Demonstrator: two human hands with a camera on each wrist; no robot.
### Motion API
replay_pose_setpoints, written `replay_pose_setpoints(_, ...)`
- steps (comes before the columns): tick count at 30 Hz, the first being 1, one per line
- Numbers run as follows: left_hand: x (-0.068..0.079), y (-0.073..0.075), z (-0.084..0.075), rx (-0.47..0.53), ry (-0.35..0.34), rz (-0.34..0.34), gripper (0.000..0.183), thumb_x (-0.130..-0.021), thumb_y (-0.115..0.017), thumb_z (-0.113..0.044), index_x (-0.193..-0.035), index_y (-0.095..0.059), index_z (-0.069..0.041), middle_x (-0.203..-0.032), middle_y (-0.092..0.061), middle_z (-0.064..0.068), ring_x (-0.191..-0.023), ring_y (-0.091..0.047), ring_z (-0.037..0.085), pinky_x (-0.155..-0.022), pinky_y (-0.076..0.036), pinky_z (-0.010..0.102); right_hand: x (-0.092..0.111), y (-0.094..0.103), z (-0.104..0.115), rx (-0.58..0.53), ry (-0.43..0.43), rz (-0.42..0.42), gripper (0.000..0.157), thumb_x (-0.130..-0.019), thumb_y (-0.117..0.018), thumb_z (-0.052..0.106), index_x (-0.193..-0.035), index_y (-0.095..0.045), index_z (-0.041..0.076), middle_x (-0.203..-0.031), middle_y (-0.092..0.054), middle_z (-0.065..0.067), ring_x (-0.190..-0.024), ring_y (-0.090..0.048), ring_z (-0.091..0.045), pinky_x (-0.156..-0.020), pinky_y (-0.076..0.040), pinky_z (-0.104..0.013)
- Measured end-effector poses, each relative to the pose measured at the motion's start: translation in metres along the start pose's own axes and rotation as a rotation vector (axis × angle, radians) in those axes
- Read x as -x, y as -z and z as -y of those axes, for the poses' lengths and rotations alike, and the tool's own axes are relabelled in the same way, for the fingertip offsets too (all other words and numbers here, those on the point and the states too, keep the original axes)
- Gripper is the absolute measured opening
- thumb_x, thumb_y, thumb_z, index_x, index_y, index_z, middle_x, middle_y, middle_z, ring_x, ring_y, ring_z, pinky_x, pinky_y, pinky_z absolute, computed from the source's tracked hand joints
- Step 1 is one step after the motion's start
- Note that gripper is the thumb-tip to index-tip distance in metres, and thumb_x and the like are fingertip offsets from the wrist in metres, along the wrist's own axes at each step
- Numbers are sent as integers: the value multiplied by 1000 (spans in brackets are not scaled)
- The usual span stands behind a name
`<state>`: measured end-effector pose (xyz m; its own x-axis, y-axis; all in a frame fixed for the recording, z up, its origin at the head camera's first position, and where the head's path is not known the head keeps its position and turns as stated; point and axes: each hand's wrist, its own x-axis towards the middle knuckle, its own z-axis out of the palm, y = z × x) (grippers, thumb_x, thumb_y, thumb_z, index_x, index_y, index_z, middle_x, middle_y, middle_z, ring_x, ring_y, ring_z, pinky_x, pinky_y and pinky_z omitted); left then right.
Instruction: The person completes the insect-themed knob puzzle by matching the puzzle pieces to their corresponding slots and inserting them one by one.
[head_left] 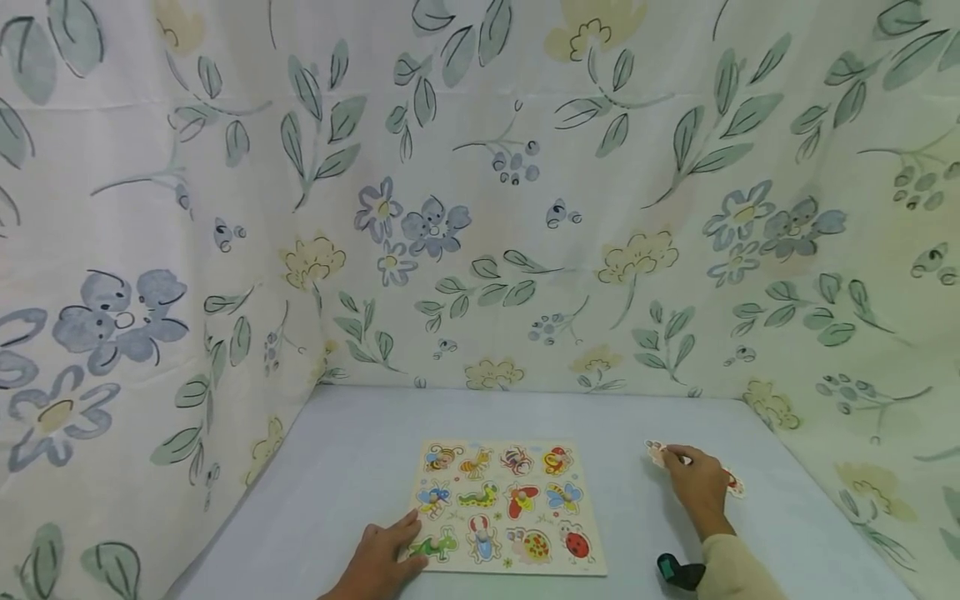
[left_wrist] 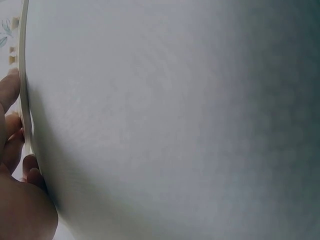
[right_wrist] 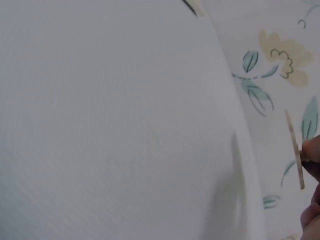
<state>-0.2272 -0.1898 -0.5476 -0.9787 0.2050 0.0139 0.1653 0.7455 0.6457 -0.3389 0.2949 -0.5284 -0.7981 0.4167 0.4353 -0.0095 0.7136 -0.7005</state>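
A pale wooden puzzle board (head_left: 480, 521) with several bug pieces lies flat on the table. My left hand (head_left: 381, 554) grips its near left corner, with thumb and fingers along the edge. The left wrist view shows the fingers (left_wrist: 11, 90) against the board's thin side, near small knobs. To the right of the board, my right hand (head_left: 697, 483) pinches a thin flat puzzle piece (right_wrist: 295, 150), edge-on in the right wrist view. A pale patterned part (head_left: 655, 451) shows left of its fingertips, and a red-marked piece (head_left: 737, 483) shows behind the hand, partly hidden.
Floral cloth (head_left: 495, 208) hangs behind and along both sides of the white table (head_left: 337, 467). A dark device (head_left: 678, 572) sits at the right wrist. In the right wrist view, another light piece (right_wrist: 200, 7) is cut off at the top edge.
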Motion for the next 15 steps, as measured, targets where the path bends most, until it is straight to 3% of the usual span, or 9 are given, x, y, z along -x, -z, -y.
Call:
replay_pose_setpoints(7,1,0,3,4,-19,-2,67,-82,-72,-45,-129,-59,0,-144,-46,10,-80,-36,14,-71,-34,30,19,12,33,-78,6,-20,17,-85,-74,15,-95,-75,1,-63,-54,-3,-61,-44,-20,-47,-34,-31)
replay_pose_setpoints(15,3,3,1,1,-42,-17,66,-82,-73,-43,-129,-58,1,-144,-46,11,-79,-36,15,-69,-34,30,46,25,76,-166,73,-51,10,-81,-78,14,-89,-77,7,-78,-64,-5,-74,-44,-18,-59,-34,-32)
